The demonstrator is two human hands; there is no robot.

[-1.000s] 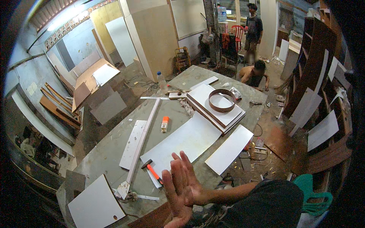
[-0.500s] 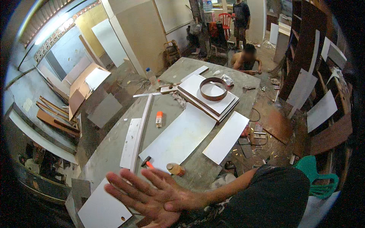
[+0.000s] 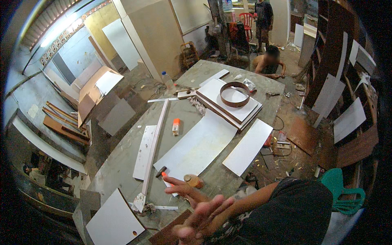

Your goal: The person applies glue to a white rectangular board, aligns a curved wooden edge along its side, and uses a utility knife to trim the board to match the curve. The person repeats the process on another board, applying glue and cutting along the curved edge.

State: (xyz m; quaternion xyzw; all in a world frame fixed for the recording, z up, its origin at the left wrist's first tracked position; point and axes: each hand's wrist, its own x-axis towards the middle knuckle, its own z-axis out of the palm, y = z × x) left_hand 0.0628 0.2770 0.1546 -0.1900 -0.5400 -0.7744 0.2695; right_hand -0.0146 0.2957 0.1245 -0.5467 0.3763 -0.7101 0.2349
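At lower centre I see the left hand [image 3: 200, 222] and right hand [image 3: 191, 192] empty, fingers spread; hammer [image 3: 161, 171] and amber bottle [image 3: 193, 181] are just beyond on the worktop [image 3: 112, 171], so I'd move gently.

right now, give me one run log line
hands: overlapping in view, fingers extended | grip: nothing visible | hammer: at edge of white sheet | amber bottle: nearby

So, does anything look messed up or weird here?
Yes. A crumpled cloth is bunched beside the stack of white boards, untidy next to their straight edges. Right of the table, a brown board lies aslant on the littered floor. I see no spill.
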